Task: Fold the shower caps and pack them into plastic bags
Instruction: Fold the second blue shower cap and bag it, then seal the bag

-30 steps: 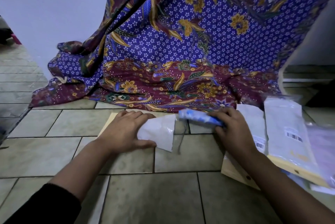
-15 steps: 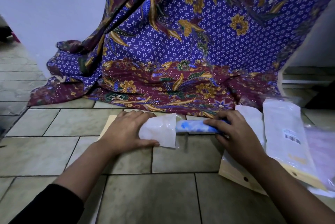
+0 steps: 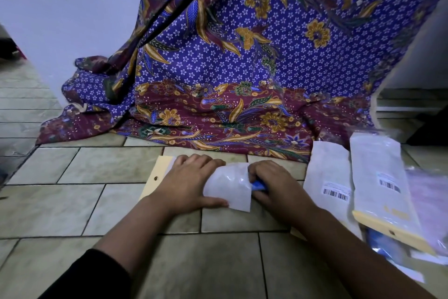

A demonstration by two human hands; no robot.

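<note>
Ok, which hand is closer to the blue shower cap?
Right. The right hand grips the blue shower cap at the bag's mouth; the left hand holds the plastic bag.

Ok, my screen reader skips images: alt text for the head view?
Two hands pack a blue cap into a clear bag on the floor: the left hand holds the bag, the right hand pinches the cap at its opening. More bags lie to the right.
</note>
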